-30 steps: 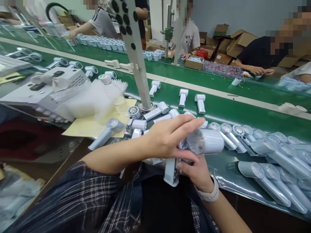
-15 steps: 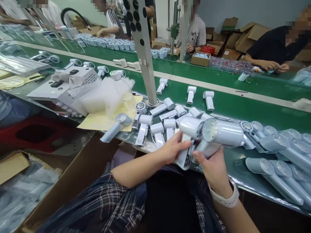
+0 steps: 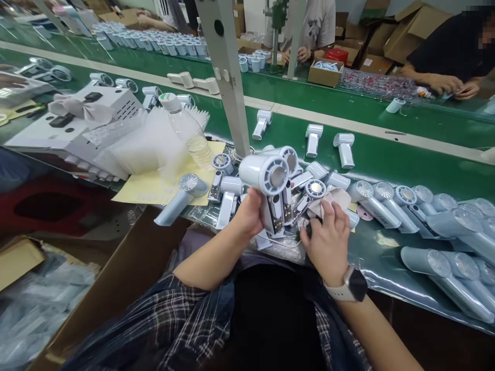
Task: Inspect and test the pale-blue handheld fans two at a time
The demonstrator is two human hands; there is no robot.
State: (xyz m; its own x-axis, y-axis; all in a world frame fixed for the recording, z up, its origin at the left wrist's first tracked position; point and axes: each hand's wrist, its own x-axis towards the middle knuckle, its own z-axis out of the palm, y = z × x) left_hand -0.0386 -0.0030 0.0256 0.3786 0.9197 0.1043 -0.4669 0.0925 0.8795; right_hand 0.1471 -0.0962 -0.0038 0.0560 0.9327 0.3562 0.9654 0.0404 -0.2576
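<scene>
My left hand (image 3: 249,214) is closed around the handle of a light-blue handheld fan (image 3: 251,172), held upright with its round end towards the right. Close behind it stands a second handheld fan (image 3: 289,157); whether the same hand grips it is hidden. Both handles show exposed circuit boards. My right hand (image 3: 328,239), fingers apart, reaches over a pale cloth (image 3: 338,200) and touches it. A small dark object (image 3: 308,230) lies by its thumb, too covered to name. Between the hands is another handheld fan (image 3: 315,189) with its handle open.
Rows of finished-looking fans (image 3: 436,260) lie at the right. A metal post (image 3: 230,77) rises beyond my hands. A plastic bottle (image 3: 185,129) and a white box-shaped device (image 3: 83,123) are at left. Across the green belt (image 3: 286,149), people work; a carton (image 3: 96,288) stands lower left.
The fan in my right hand has left it; two fans now stand upright together at my left hand. My right hand has come down onto the cloth. The view has tilted downward.
</scene>
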